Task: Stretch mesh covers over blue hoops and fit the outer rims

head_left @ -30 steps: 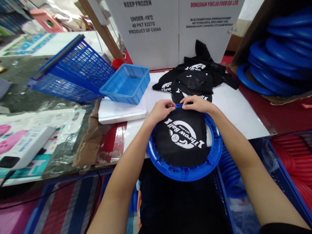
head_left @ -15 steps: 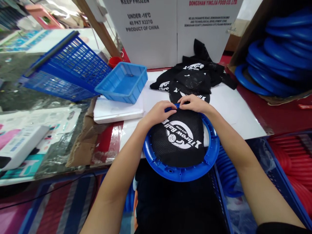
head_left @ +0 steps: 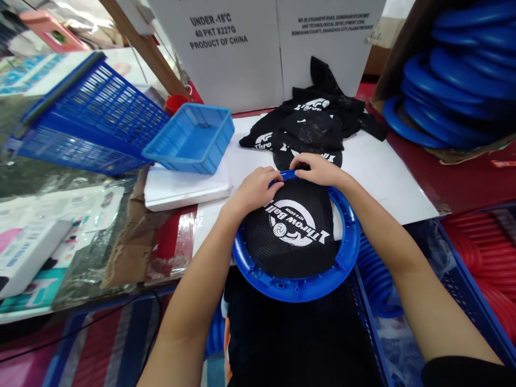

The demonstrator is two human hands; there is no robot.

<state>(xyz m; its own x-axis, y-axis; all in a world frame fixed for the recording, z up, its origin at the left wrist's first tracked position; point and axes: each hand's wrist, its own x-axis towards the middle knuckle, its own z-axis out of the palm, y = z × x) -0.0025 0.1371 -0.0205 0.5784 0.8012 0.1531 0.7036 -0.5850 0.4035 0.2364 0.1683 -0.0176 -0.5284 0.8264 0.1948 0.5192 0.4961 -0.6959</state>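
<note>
Our left hand (head_left: 253,191) and right hand (head_left: 318,169) keep pinching the black mesh (head_left: 294,231) onto the blue ring (head_left: 298,287) at its 12 o'clock rim, barely shifted, so seating continues there.

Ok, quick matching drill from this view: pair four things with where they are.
Things:
1. blue ring
2. mesh pile
3. light blue tray
4. ring stack

Places:
A. far right, in a carton
B. under both hands, at the table edge
C. on a white board, left of the hands
D. just behind the hands

Pairs: 1-B, 2-D, 3-C, 4-A
</note>
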